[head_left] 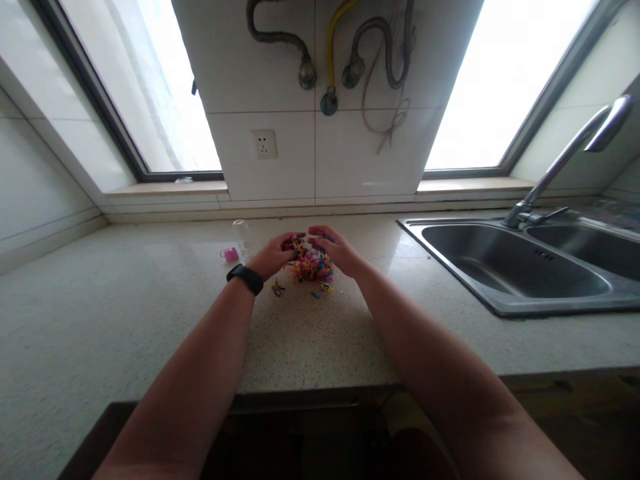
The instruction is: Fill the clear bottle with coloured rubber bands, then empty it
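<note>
A heap of small colourful bands [311, 268] lies on the speckled countertop [150, 313]. My left hand [274, 255], with a black band on its wrist, rests at the heap's left side with fingers curled into the pieces. My right hand [336, 248] sits at the heap's right side, fingers bent over the top of it. Both hands touch the heap and nearly meet above it. A few loose pieces [278, 288] lie just in front of the heap.
A clear small jar [241, 235] and a pink lid [230, 254] stand left of the hands. A steel double sink [520, 267] with a tap [565, 157] fills the right side. Tiled wall with a socket [263, 143] and hoses [330, 60] lies behind.
</note>
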`<control>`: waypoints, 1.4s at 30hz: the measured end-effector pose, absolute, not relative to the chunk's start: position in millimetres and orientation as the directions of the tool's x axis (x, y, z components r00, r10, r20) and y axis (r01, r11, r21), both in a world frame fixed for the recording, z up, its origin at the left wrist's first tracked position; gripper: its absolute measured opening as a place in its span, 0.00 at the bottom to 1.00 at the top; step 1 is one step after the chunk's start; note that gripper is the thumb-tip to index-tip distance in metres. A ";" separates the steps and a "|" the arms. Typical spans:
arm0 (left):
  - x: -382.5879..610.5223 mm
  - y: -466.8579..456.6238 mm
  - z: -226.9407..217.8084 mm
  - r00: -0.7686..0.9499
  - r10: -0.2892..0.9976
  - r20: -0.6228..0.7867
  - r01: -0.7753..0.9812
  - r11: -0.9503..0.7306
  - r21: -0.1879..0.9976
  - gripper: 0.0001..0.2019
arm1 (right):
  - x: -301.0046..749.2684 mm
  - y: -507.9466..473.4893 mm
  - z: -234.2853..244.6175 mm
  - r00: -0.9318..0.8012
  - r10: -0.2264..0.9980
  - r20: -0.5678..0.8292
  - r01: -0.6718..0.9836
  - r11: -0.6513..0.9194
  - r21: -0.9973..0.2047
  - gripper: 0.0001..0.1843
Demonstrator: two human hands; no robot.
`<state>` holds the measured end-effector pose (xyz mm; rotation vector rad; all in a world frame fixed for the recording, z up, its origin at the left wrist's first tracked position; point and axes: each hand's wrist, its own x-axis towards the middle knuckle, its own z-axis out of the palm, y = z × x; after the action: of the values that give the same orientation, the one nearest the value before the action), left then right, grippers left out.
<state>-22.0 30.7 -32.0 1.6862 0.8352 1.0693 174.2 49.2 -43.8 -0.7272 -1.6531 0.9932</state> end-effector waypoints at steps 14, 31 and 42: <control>-56.8 23.2 -29.0 0.532 0.847 0.003 0.808 -0.508 0.298 0.57 | 228.3 31.9 -32.7 -0.608 0.793 0.032 0.751 0.588 -0.301 0.54; -12.1 28.1 -38.4 0.362 0.896 0.259 0.358 -0.390 0.848 0.21 | 193.2 45.1 -51.0 -0.371 0.863 0.343 0.395 0.480 -0.783 0.18; 12.1 12.9 -34.0 0.402 0.913 0.066 -0.296 0.061 0.953 0.18 | 171.0 41.1 -48.5 -0.510 0.737 0.444 0.235 0.616 -0.752 0.28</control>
<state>12.1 12.9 -34.0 1.1555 0.6820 1.0312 171.0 41.1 -48.5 -0.7627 -2.0506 0.8094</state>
